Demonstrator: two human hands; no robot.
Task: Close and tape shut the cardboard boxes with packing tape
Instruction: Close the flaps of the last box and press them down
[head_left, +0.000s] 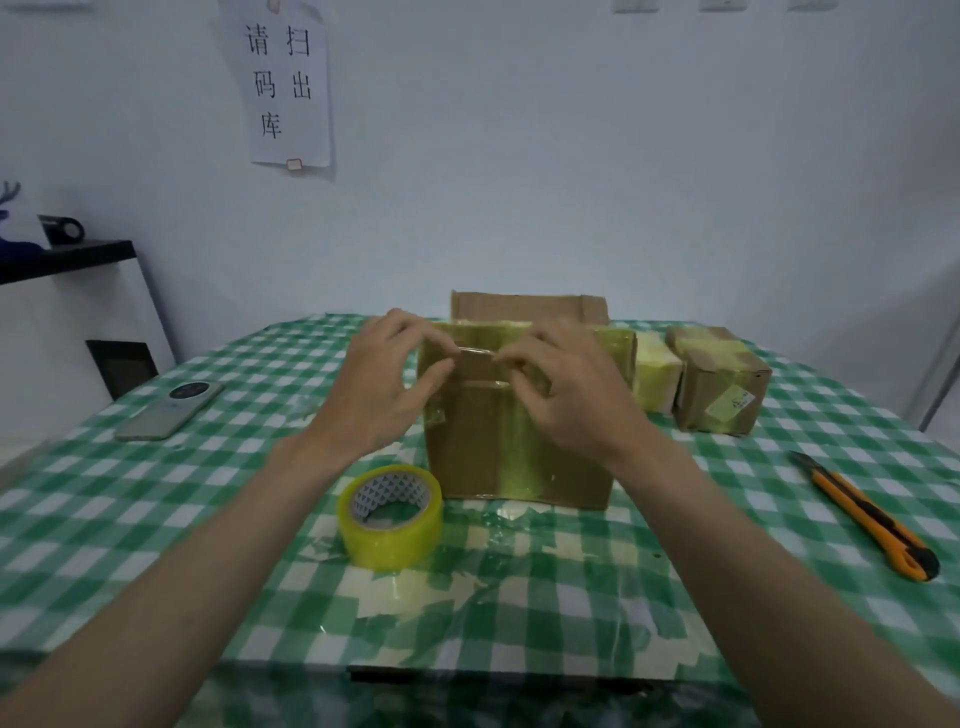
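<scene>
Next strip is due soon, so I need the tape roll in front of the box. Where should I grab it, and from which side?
Take the tape roll from above, thumb inside the open core and fingers on the outer yellow band. It lies flat on the tablecloth with its hole facing up, beside the box, and the left hand is probably nearest.

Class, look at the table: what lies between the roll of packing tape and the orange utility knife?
In the head view, only bare checked tablecloth with some clear tape scraps lies between the tape roll and the utility knife; the box stands just behind that stretch.
</scene>
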